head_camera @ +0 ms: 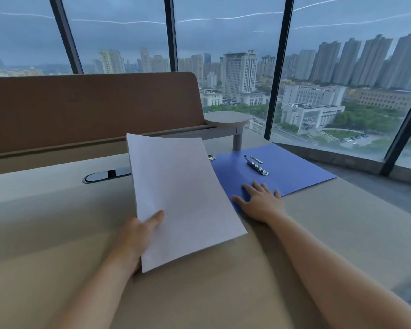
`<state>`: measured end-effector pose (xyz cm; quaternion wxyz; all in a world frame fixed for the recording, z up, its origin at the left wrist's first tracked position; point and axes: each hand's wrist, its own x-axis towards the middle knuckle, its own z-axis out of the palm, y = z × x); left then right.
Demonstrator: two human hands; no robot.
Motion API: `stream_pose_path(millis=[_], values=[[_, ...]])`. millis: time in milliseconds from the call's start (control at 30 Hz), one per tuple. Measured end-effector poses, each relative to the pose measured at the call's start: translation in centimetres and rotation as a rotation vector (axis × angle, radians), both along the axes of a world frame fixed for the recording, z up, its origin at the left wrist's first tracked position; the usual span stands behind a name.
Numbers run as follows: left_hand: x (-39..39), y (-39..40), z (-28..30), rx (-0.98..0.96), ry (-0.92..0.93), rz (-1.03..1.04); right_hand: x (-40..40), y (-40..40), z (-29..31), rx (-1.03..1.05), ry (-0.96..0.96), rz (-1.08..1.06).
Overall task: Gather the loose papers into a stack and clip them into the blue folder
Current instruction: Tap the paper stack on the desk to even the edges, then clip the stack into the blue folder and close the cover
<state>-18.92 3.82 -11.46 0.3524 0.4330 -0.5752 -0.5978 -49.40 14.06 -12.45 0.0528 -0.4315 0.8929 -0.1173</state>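
My left hand (141,230) grips a stack of white papers (183,195) at its lower left edge, thumb on top, and holds it lifted and tilted above the desk. The blue folder (292,169) lies open and flat on the desk to the right, its left part hidden behind the papers. A metal clip (256,165) sits on the folder's inner face, its lever raised. My right hand (261,200) lies flat, fingers spread, on the folder's near edge. A second small metal piece (211,157) shows at the papers' right edge.
The beige desk (57,222) has a dark oval cable port (107,175) at the left. A brown divider panel (88,108) stands behind it. A small round grey side table (227,119) is at the back, beside floor-to-ceiling windows. The desk's right edge drops to the floor.
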Motion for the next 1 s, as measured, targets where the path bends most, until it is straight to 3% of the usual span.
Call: stream_pose_path(millis=[367,567,1000], values=[[2.1,1.4,1.0,0.078,0.194,0.044,7.3,2.4,1.8,0.116,0.136,0.159],[5.9,1.4,2.3,0.026,0.199,0.049,17.3,4.5,2.4,-0.021,0.052,0.382],[19.5,1.0,2.2,0.045,0.100,0.198,39.6,3.4,1.4,-0.094,-0.135,0.886]])
